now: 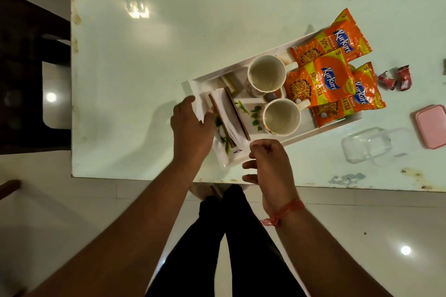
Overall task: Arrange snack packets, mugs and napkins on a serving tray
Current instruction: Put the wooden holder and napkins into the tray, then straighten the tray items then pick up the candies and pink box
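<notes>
A white serving tray (pixel 321 130) with a leaf print lies slanted on the table. Three orange Kurkure snack packets (pixel 321 82) overlap at its right end. Two empty white mugs stand upright in it, one farther (pixel 266 73) and one nearer (pixel 281 117). At the left end a wooden napkin holder (pixel 231 116) carries white napkins (pixel 223 99). My left hand (pixel 190 128) rests against the tray's left end, fingers touching a napkin beside the holder. My right hand (pixel 268 166) hovers at the tray's near corner, fingers loosely curled with nothing in them.
The white glossy table (pixel 149 60) has chipped edges. Right of the tray lie red crumpled wrappers (pixel 395 78), a clear plastic container (pixel 371 146) and a pink lid (pixel 432 125). A dark chair (pixel 29 67) stands at the left. My legs are below the table's near edge.
</notes>
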### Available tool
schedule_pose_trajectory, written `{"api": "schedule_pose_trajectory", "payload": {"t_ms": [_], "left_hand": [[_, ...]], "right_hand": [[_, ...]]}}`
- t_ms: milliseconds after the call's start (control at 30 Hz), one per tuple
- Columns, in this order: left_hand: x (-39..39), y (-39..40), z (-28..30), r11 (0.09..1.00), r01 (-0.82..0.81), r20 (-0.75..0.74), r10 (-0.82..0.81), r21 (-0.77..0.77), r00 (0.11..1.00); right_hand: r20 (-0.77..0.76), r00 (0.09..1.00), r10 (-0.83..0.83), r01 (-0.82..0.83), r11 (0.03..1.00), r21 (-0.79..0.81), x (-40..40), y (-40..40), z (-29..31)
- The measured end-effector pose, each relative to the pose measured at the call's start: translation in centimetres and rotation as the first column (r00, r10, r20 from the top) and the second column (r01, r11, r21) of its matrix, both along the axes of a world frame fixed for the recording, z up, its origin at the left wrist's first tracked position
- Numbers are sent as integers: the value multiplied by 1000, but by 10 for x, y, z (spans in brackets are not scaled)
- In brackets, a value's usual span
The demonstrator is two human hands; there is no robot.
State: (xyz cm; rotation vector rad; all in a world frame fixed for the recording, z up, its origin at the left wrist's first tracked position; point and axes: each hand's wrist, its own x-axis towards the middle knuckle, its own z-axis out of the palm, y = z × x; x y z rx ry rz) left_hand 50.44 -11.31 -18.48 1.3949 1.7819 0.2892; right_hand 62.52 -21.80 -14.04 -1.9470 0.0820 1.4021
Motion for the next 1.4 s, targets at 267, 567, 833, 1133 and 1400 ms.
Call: {"api": "schedule_pose_trajectory", "payload": {"t_ms": [267,567,833,1133,1400], "left_hand": [[-18,-15,9,958,-120,125,157,-260,980],[-5,-10,2,922,-241,133,291,-302,947],[13,-10,-10,847,-399,72,449,-353,890],[20,-3,-17,724,-533,72,619,-438,782],[20,3,-24,652,-576,104,701,-493,705]], "right_hand": [[790,407,459,-693,719,-61,64,9,1],[887,90,453,-753,614,-237,138,44,-5],[807,-45,589,-678,575,-457,245,65,-15],[411,688,598,-566,797,-211,305,109,-29],[127,890,437,-421,897,-135,321,116,-46]]}}
